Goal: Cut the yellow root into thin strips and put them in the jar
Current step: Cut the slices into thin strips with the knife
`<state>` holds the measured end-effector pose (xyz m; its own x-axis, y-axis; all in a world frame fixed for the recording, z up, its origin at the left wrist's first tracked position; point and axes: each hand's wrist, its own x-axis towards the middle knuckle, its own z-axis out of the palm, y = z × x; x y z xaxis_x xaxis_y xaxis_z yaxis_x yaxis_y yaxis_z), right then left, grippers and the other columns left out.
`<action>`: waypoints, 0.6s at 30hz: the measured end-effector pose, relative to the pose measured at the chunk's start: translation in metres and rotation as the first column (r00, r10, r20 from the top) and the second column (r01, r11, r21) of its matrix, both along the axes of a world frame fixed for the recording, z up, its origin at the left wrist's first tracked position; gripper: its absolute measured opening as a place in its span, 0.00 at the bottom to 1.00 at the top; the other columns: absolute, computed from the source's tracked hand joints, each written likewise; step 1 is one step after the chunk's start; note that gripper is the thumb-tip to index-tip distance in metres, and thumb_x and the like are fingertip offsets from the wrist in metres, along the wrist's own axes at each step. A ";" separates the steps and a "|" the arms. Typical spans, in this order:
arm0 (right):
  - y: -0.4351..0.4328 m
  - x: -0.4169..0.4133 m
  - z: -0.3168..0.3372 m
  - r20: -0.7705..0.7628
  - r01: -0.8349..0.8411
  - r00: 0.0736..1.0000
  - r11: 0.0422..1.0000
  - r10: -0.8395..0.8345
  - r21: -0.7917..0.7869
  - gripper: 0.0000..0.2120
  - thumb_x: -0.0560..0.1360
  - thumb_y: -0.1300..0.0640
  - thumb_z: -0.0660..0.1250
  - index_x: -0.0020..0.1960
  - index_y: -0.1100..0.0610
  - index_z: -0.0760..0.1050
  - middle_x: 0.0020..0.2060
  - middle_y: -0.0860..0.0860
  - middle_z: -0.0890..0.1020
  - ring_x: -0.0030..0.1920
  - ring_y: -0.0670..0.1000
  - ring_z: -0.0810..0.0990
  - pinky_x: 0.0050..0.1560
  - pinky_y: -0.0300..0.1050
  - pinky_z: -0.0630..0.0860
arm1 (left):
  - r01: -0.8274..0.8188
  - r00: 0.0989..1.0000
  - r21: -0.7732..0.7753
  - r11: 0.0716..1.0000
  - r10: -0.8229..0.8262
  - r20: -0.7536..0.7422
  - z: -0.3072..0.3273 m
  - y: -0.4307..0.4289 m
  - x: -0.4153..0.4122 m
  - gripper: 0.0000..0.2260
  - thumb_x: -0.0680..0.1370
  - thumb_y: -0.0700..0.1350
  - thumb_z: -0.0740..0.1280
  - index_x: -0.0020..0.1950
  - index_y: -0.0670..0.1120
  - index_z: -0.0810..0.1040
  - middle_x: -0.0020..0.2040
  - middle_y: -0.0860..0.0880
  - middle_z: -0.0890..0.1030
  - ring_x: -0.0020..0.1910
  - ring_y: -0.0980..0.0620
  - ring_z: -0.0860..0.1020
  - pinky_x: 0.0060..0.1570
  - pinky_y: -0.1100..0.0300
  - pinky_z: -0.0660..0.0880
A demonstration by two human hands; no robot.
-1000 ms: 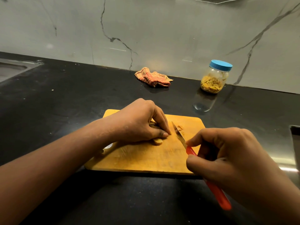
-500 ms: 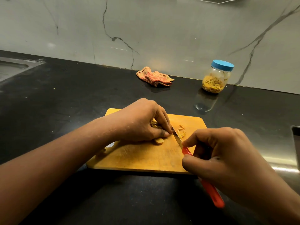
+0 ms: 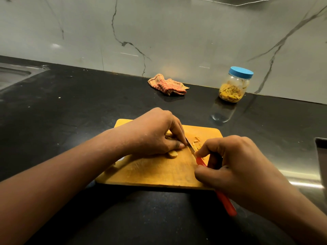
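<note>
Mid-cut on wooden board (image 3: 155,172), black worktop (image 3: 88,103). Left hand (image 3: 154,133) clamped down on yellow root (image 3: 172,153), fingertips (image 3: 182,138) right against knife (image 3: 192,147) blade. Right hand (image 3: 235,165) closed around red handle, blade edge down at root. Cut strips (image 3: 197,141) piled just beyond blade. Jar (image 3: 233,85) well apart near wall, blue lid on, already part full; cloth (image 3: 168,84) beside it. Root likely firm, small, prone to roll: pin flat side down, fingers curled back. Strips light, thin: pinch in a bunch. Lid needs unscrewing first.

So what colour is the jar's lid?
Blue: the lid shows clearly in the head view.
</note>
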<state>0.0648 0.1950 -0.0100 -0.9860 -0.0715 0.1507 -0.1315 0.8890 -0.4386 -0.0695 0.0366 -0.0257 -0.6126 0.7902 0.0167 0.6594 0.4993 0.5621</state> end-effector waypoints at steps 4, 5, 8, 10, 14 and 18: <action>0.004 0.011 0.002 0.037 0.000 0.999 0.999 0.001 -0.032 0.10 0.64 0.45 0.70 0.44 0.47 0.80 0.29 0.47 0.77 0.37 0.40 0.76 0.35 0.34 0.73 | -0.021 1.000 0.007 1.000 0.021 -0.003 0.000 0.000 0.000 0.07 0.77 0.46 0.71 0.53 0.53 0.86 0.52 0.59 0.83 0.51 0.59 0.79 0.56 0.62 0.78; 0.004 0.013 0.003 0.055 0.005 0.998 0.999 -0.003 -0.037 0.10 0.64 0.45 0.71 0.44 0.46 0.80 0.30 0.47 0.77 0.37 0.40 0.77 0.34 0.34 0.73 | -0.026 1.000 0.011 1.000 0.026 -0.001 0.000 0.000 0.000 0.07 0.77 0.46 0.71 0.53 0.53 0.86 0.51 0.59 0.83 0.51 0.59 0.79 0.57 0.61 0.78; 0.005 0.015 0.005 0.079 0.021 0.997 0.998 -0.016 -0.055 0.09 0.64 0.47 0.72 0.43 0.46 0.81 0.32 0.43 0.79 0.34 0.42 0.78 0.31 0.34 0.73 | -0.031 1.000 0.041 0.999 0.031 0.004 -0.001 -0.002 0.002 0.06 0.76 0.48 0.72 0.52 0.53 0.86 0.50 0.59 0.83 0.50 0.59 0.80 0.56 0.59 0.80; 0.003 0.013 0.004 0.064 0.028 0.998 0.998 -0.024 -0.059 0.09 0.63 0.47 0.72 0.42 0.47 0.81 0.32 0.43 0.79 0.32 0.44 0.77 0.30 0.37 0.74 | -0.019 0.999 0.075 0.997 0.022 -0.040 -0.003 -0.002 0.006 0.06 0.75 0.50 0.73 0.51 0.54 0.86 0.49 0.59 0.84 0.49 0.59 0.80 0.52 0.59 0.81; -0.001 0.008 -0.001 0.038 0.026 0.999 0.996 -0.023 -0.081 0.09 0.63 0.48 0.71 0.42 0.48 0.80 0.29 0.50 0.77 0.31 0.47 0.76 0.28 0.42 0.73 | 0.033 0.986 0.070 0.997 -0.021 -0.165 -0.007 0.000 0.011 0.05 0.75 0.53 0.73 0.50 0.57 0.86 0.49 0.60 0.83 0.47 0.59 0.79 0.46 0.60 0.81; 0.001 0.009 0.000 0.053 0.032 0.998 0.994 -0.026 -0.107 0.09 0.64 0.48 0.71 0.43 0.48 0.80 0.30 0.51 0.78 0.31 0.49 0.77 0.30 0.42 0.74 | 0.031 0.977 0.031 0.999 -0.024 -0.214 -0.007 0.003 0.012 0.06 0.76 0.55 0.72 0.50 0.57 0.86 0.50 0.60 0.83 0.47 0.59 0.78 0.45 0.61 0.79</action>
<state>0.0742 0.1961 -0.0099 -0.9941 -0.0289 0.1047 -0.0810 0.8393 -0.5376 -0.0580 0.0392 -0.0325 -0.5699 0.8035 0.1722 0.7793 0.4620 0.4233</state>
